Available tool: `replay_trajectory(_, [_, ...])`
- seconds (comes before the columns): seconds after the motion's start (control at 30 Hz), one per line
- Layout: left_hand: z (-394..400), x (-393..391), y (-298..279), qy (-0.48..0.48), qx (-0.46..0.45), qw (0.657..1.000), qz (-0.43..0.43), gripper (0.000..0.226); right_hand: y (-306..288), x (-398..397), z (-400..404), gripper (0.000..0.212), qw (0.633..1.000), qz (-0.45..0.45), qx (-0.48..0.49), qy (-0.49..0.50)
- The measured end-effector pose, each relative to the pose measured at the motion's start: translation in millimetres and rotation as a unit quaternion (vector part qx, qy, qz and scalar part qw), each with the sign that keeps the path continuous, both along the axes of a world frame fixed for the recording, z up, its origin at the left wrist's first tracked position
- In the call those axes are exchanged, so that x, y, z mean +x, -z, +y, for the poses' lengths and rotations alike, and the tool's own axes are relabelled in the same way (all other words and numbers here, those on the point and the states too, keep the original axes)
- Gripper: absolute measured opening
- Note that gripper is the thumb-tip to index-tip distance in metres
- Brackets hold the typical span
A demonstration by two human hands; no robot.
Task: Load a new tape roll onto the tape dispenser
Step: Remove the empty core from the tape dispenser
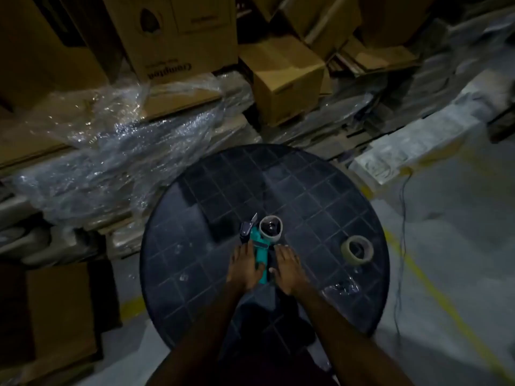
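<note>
The light is dim. A round dark table with a grid-patterned top stands on a pale grey floor marked with yellow lines. Behind it, stacked cardboard boxes sit beside crumpled clear plastic wrap. A thin cable trails down at the right.

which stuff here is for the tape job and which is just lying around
For the job:
- tape dispenser, teal handle, with both hands on it: left hand, right hand
- roll on the dispenser
- loose tape roll on the round table

Just lying about:
- cardboard boxes
- crumpled plastic wrap
- cable on the floor
</note>
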State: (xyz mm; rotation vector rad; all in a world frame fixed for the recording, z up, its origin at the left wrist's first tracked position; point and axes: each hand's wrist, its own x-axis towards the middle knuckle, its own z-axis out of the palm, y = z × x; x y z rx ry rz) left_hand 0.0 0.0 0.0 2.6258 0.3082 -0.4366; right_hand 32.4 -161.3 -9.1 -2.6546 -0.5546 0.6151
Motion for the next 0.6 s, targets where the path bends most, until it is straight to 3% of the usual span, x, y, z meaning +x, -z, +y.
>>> replay_trajectory(0.17, [-2.4, -4.6, 17.6, -0.053, -0.055, 0.996, 0.042, 0.072, 1.7, -10.9, 11.3, 0.05, 0.99, 0.105, 0.087, 0.037])
replay_trajectory(0.3, [-6.2, -4.1, 17.4, -0.046, -0.075, 0.993, 0.079, 0.087, 16.0, -17.6, 23.0, 0.052, 0.977, 0.135, 0.15, 0.074])
replay_trajectory(0.5, [0.1, -3.4, 24.4, 0.02, 0.02, 0.994, 0.103, 0.111, 29.1, -23.4, 30.0, 0.063, 0.977, 0.145, 0.139, 0.065])
replay_trajectory(0.6, [8.2, -2.9, 27.2, 0.052, 0.047, 0.993, 0.098, 0.107, 26.9, -22.5, 30.2, 0.061, 0.978, 0.138, 0.142, 0.067])
